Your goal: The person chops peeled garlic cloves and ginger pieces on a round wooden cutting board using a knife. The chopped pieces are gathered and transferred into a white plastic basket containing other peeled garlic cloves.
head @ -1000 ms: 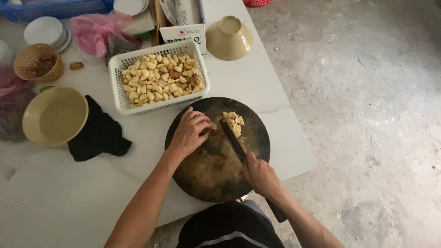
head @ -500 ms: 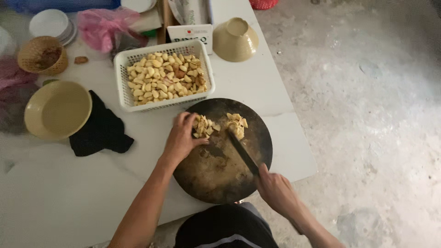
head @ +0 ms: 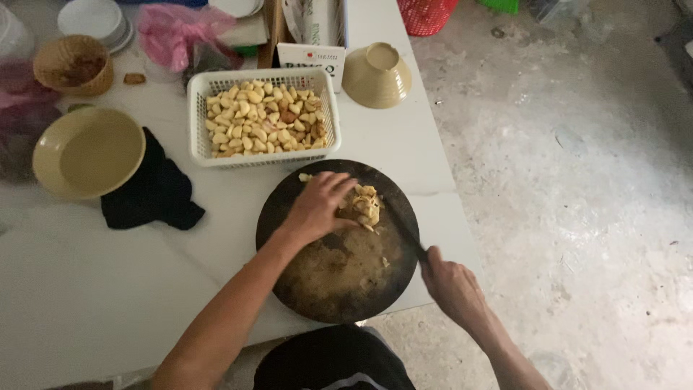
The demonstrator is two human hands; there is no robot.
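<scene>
hands: left (head: 321, 206) on garlic pile (head: 364, 204), right (head: 449, 285) gripping knife (head: 404, 230).

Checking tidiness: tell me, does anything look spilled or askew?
Mostly tidy. A tan bowl sits upside down beside the white plastic basket, and a crumpled black cloth lies loose on the white table.
</scene>
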